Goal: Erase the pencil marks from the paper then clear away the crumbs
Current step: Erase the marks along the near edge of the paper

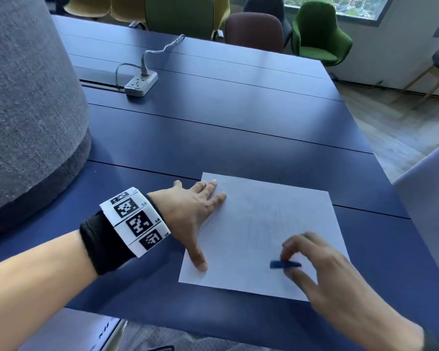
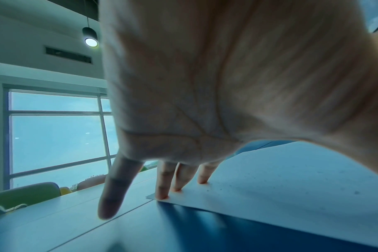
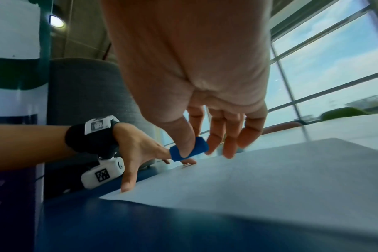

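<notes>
A white paper (image 1: 264, 224) lies on the blue table (image 1: 213, 127), with faint pencil marks (image 1: 269, 219) in its middle. My left hand (image 1: 200, 219) lies flat, thumb and fingertips pressing the sheet's left edge. In the left wrist view, the fingertips (image 2: 162, 196) sit on the paper (image 2: 291, 196), near small dark crumbs (image 2: 222, 189). My right hand (image 1: 297, 259) pinches a blue eraser (image 1: 283, 264) over the sheet's near right part. The right wrist view shows the eraser (image 3: 190, 148) between thumb and fingers, just above the paper (image 3: 270, 179).
A grey upholstered column (image 1: 31, 110) stands at the table's left. A power strip (image 1: 141, 83) with its cable lies at the back. A pale laptop lid (image 1: 431, 198) rises at the right edge. Chairs (image 1: 319, 34) line the far side.
</notes>
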The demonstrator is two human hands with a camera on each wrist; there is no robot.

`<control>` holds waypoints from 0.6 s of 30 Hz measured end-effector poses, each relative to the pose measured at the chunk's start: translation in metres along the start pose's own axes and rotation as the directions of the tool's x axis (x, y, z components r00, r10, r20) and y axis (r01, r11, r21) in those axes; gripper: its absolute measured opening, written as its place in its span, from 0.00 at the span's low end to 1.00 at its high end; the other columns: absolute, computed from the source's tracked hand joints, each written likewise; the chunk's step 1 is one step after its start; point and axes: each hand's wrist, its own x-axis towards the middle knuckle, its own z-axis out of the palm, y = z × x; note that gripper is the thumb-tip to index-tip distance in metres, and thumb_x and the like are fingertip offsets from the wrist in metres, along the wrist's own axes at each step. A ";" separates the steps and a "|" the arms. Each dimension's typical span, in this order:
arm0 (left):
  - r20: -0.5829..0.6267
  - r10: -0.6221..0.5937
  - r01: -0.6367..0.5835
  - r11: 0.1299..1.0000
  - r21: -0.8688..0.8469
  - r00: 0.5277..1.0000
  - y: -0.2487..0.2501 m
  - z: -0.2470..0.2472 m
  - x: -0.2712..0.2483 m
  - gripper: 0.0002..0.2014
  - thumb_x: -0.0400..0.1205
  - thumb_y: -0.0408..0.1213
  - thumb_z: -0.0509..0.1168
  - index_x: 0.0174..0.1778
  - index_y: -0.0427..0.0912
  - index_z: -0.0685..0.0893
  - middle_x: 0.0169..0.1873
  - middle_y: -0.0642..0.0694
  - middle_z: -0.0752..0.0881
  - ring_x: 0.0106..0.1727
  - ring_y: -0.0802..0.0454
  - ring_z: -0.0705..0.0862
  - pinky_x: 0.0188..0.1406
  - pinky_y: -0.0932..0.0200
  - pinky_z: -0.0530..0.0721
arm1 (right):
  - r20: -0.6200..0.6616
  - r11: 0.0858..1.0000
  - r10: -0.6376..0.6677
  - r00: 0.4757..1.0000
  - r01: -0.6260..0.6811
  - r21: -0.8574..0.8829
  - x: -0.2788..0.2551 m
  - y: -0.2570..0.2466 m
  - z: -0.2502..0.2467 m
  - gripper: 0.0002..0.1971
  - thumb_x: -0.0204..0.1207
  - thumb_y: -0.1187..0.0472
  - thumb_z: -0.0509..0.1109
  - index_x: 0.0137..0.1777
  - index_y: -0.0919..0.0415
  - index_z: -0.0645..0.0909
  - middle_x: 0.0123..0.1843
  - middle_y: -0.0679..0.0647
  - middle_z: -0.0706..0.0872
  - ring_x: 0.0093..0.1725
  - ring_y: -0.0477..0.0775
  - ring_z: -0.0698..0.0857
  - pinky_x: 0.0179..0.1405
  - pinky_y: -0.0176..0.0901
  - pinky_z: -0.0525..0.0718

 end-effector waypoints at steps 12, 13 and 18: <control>-0.063 -0.093 0.087 0.992 -0.091 0.994 0.003 0.020 -0.030 0.65 0.66 0.80 0.57 0.84 0.43 0.30 0.81 0.48 0.26 0.82 0.54 0.27 0.82 0.38 0.37 | -0.191 0.995 -0.098 0.977 0.102 0.010 -0.028 0.031 0.057 0.22 0.68 0.58 0.66 0.47 0.27 0.61 0.74 0.16 0.58 0.78 0.28 0.57 0.72 0.37 0.63; -0.087 -0.091 0.084 0.993 -0.085 0.992 0.012 0.024 -0.036 0.62 0.68 0.80 0.52 0.84 0.43 0.29 0.81 0.47 0.25 0.81 0.54 0.25 0.82 0.39 0.36 | -0.199 0.994 -0.104 0.974 0.106 0.000 -0.028 0.031 0.058 0.22 0.67 0.58 0.66 0.47 0.29 0.61 0.74 0.18 0.60 0.78 0.28 0.57 0.72 0.36 0.61; -0.146 0.055 -0.079 0.984 -0.159 0.988 0.082 0.050 -0.040 0.50 0.73 0.76 0.35 0.83 0.48 0.28 0.78 0.47 0.20 0.79 0.53 0.20 0.80 0.38 0.32 | -0.209 0.997 -0.065 0.976 0.072 0.027 -0.027 0.034 0.057 0.20 0.67 0.57 0.66 0.46 0.30 0.62 0.70 0.26 0.74 0.77 0.28 0.58 0.69 0.41 0.62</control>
